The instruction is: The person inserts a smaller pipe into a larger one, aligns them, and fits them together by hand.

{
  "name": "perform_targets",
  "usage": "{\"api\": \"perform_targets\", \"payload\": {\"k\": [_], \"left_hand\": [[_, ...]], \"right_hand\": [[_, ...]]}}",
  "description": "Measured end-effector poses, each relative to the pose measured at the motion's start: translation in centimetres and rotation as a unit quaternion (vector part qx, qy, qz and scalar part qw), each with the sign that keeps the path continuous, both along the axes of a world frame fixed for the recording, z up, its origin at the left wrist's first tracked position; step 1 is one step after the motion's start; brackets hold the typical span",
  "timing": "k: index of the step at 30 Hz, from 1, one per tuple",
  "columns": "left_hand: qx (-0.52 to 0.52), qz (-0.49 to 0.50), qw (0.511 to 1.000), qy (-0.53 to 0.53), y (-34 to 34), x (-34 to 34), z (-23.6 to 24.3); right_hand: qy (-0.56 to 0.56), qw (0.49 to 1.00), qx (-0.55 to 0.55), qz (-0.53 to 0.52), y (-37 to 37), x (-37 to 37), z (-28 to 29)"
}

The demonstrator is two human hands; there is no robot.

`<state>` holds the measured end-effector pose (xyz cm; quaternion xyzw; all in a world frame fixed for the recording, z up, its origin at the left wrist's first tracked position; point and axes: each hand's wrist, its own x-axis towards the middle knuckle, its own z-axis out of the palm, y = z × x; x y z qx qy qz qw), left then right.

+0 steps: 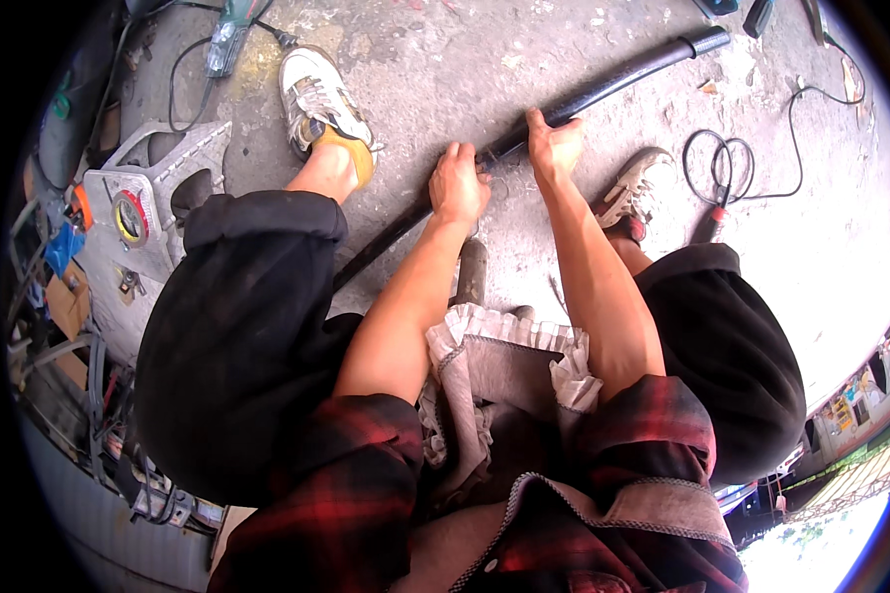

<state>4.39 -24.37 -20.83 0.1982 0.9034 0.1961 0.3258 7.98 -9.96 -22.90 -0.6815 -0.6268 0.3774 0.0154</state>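
Observation:
A long black pipe (613, 84) lies slanted across the concrete floor, running from the upper right down toward my left knee. My left hand (458, 185) is closed around its middle part. A little further up the pipe, my right hand (554, 146) grips it as well. Both forearms reach down between my knees, which are covered by black trousers. A short dark cylindrical object (471, 272) stands on the floor just below my left hand, partly hidden by my forearm.
My left foot in a white shoe (321, 99) and my right foot in a worn shoe (635, 188) rest on the floor. A coiled black cable (722, 168) lies right; a grey metal machine (133, 212) and a power tool (229, 35) sit left.

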Motion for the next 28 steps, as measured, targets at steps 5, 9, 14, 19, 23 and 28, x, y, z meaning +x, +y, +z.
{"api": "perform_targets", "payload": {"k": [5, 9, 14, 19, 23, 28], "left_hand": [[-0.086, -0.049, 0.993, -0.065, 1.3, -1.3, 1.5], [-0.115, -0.074, 0.988, -0.072, 0.7, -2.2, 2.7], [-0.120, -0.094, 0.988, -0.039, 0.0, -3.6, 7.0], [-0.058, -0.049, 0.997, -0.031, 1.4, -3.8, 13.1], [0.012, -0.004, 1.000, -0.023, 1.0, -2.5, 19.6], [0.080, -0.040, 0.996, -0.018, 0.0, -2.3, 26.7]], "right_hand": [[-0.009, 0.998, -0.066, 0.019, 0.0, 1.6, 1.4], [-0.033, 0.995, -0.072, 0.059, -0.4, 3.5, 3.8], [-0.051, 0.989, -0.088, 0.106, 1.0, 6.6, 5.0], [0.025, 0.991, -0.067, 0.109, -0.8, 9.1, 8.7], [0.069, 0.973, -0.122, 0.185, -4.5, 9.4, 10.7], [0.131, 0.884, -0.100, 0.438, -8.2, 8.7, 14.1]]}}
